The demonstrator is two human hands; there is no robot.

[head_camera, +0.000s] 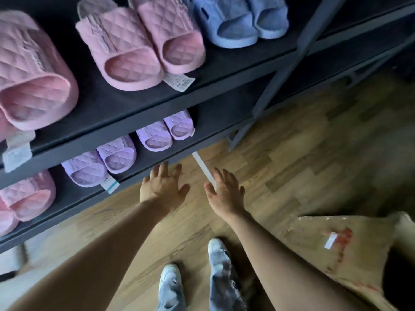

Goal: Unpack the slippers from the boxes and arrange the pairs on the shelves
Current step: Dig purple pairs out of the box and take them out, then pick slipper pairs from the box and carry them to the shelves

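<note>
A dark shelf (224,70) carries a pink quilted pair (139,48), a blue fuzzy pair (238,21) to its right and a large pink slipper (29,72) at the left edge. The lower shelf (143,173) holds two lilac pairs (101,162), (166,131) and pink slippers (27,196) at the far left. My left hand (164,187) reaches out with fingers spread, empty, just in front of the lower shelf's edge. My right hand (224,189) is also spread and empty, over the wooden floor. An open cardboard box (332,245) stands at the lower right; its inside is dark.
A slanted metal brace (289,59) crosses the shelf frame on the right. A white strip (202,167) lies on the wooden floor (314,153) under the shelf edge. My two feet in light shoes (193,277) stand close to the rack. Paper tags hang from some slippers.
</note>
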